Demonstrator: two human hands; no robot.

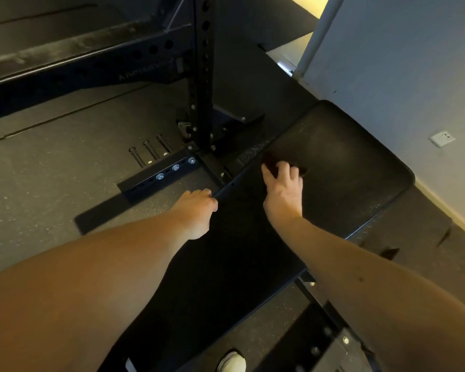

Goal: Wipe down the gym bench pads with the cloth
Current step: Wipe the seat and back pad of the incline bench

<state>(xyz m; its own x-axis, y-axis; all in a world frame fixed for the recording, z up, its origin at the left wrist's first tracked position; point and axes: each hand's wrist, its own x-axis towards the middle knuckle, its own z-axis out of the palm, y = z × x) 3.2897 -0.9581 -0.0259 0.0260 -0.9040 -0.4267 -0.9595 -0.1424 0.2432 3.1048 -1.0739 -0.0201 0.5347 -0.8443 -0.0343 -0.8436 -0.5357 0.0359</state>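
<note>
- Over on our left, speckled rubber floor [51,157] runs beneath a dark rack beam [78,63]. Pale lettering on the beam's face is too faint for us to read.
- Three long bolts [148,153] lie side by side on the floor, just beside the rack's base bar [140,185], which carries three bright bolt heads.
- We see the perforated rack upright [200,76] rising close by the bench's left edge, crowding that side.
- Our left hand [196,210] grips the left edge of the black bench pad [346,162], fingers curled over it.
- We see a pale shoe [232,361] on the floor at the bottom edge, beside the bench.
- Our right hand [282,183] is on the pad's middle, fingers bent over a dark bunched cloth [270,160] and holding it against the pad.
- Farther right, a grey pipe [317,36] runs along a pale wall [400,76], which carries a white socket [442,139].
</note>
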